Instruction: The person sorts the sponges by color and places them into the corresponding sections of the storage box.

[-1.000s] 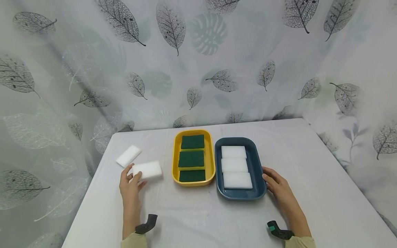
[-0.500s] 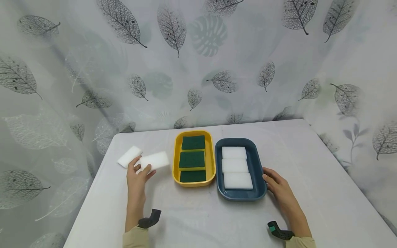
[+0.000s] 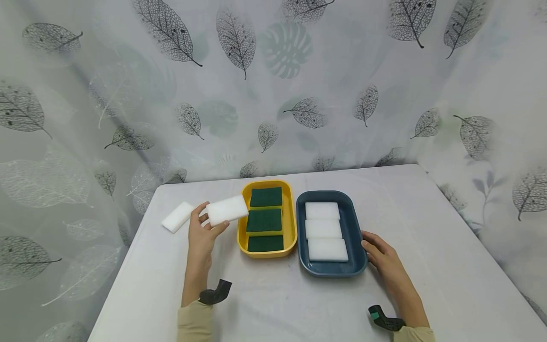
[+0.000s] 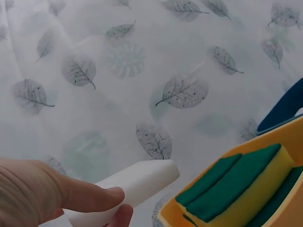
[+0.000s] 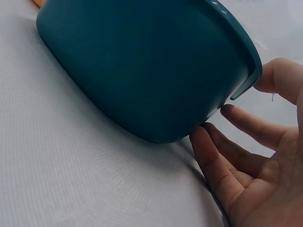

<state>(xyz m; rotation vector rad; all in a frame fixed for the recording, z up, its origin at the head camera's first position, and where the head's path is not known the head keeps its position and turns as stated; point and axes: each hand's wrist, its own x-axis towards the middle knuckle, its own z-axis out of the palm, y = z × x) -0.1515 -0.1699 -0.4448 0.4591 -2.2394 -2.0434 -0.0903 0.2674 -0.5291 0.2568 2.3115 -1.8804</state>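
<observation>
A white sponge (image 3: 227, 210) is pinched between the thumb and fingers of my left hand (image 3: 202, 237), raised over the left rim of a yellow tray (image 3: 295, 228). In the left wrist view, the thumb presses on the face of this white sponge (image 4: 142, 182). Inside the yellow tray lie several green-and-yellow scouring sponges (image 3: 264, 221). My right hand (image 3: 382, 254) touches the right side of a blue tray (image 3: 326, 270) with its fingertips. The right wrist view shows those fingertips against the blue tray's outer wall (image 5: 142, 71). Three white sponges (image 3: 323, 228) lie overlapping in the blue tray.
Another white sponge (image 3: 177, 217) lies on the white-covered table (image 3: 273, 304), left of the yellow tray. Both trays stand side by side near the middle. A leaf-patterned curtain (image 3: 273, 85) hangs behind the table and along its sides.
My left hand has lifted the white sponge off the table and carried it right and away from me, to the yellow tray's left rim. My right hand has stayed at the blue tray.
</observation>
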